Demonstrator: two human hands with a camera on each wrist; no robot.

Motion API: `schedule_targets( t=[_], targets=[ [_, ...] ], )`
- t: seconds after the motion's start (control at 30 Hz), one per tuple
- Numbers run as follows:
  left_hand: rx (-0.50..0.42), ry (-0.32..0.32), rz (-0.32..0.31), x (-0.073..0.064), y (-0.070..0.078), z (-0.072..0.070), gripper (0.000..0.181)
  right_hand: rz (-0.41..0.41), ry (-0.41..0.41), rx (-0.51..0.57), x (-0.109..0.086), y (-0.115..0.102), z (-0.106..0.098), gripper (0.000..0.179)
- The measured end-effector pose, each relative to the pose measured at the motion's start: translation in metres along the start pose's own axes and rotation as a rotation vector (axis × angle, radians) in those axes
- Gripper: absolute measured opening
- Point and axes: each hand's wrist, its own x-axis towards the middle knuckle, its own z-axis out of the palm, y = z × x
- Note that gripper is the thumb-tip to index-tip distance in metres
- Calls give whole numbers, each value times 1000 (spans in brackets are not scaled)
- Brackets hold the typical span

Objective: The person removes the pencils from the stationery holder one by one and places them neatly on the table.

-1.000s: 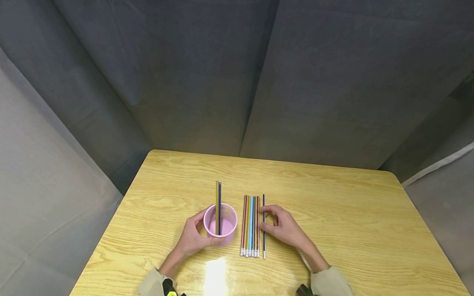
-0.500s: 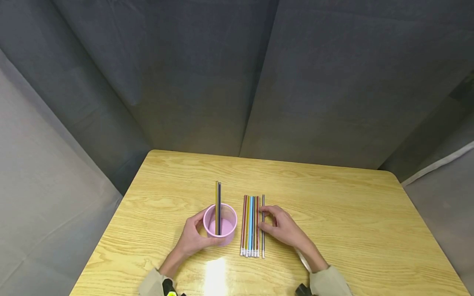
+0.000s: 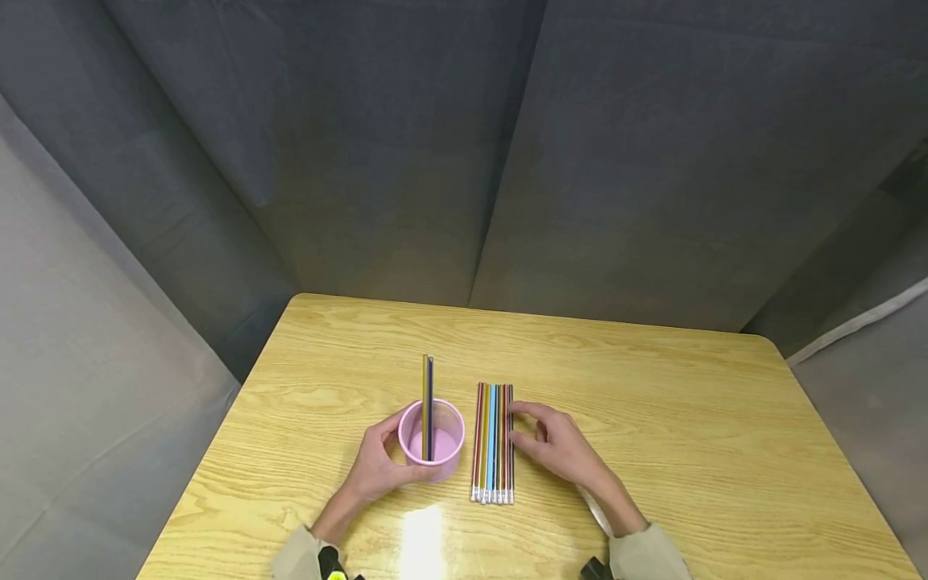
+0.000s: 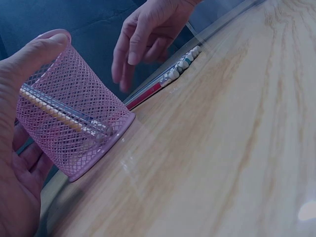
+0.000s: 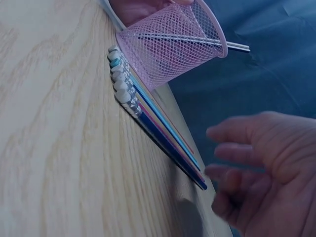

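My left hand [image 3: 380, 463] holds a pink mesh pencil cup [image 4: 81, 113] upright on the table, its thumb along the rim. Two pencils [image 3: 426, 379], one yellowish and one dark, stand in the cup and lean on its far side. Right of the cup lies a row of several pencils [image 3: 493, 443] in mixed colours, side by side, their white eraser ends [image 5: 121, 81] toward me. A dark blue pencil [image 5: 163, 140] forms the row's right edge. Beside that edge, my right hand [image 3: 557, 443] hovers with bent fingers; the right wrist view shows it apart from the pencils, holding nothing.
The wood-grain table [image 3: 689, 451] has its far edge against a dark grey curtain [image 3: 377, 161]. Lighter grey cloth [image 3: 94, 362] hangs at the left. A bright reflection lies on the table in front of the cup.
The dark blue pencil, earlier lying apart on the right between my right fingers and thumb, has moved left against the row. My right hand has let go of it. The left hand has stayed put.
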Motion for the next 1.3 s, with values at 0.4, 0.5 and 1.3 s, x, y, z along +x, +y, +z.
schedule_targets(
  t=[0.4, 0.5, 1.3],
  targets=[
    [-15, -2, 8, 1, -1, 0, 93, -232, -11, 185, 7, -13, 7, 42],
    [-16, -2, -2, 1, 0, 0, 93, -291, -23, 188, 10, -25, 9, 42],
    [16, -21, 22, 0, 0, -1, 93, -446, -111, 255, 37, -85, 23, 47]
  ],
)
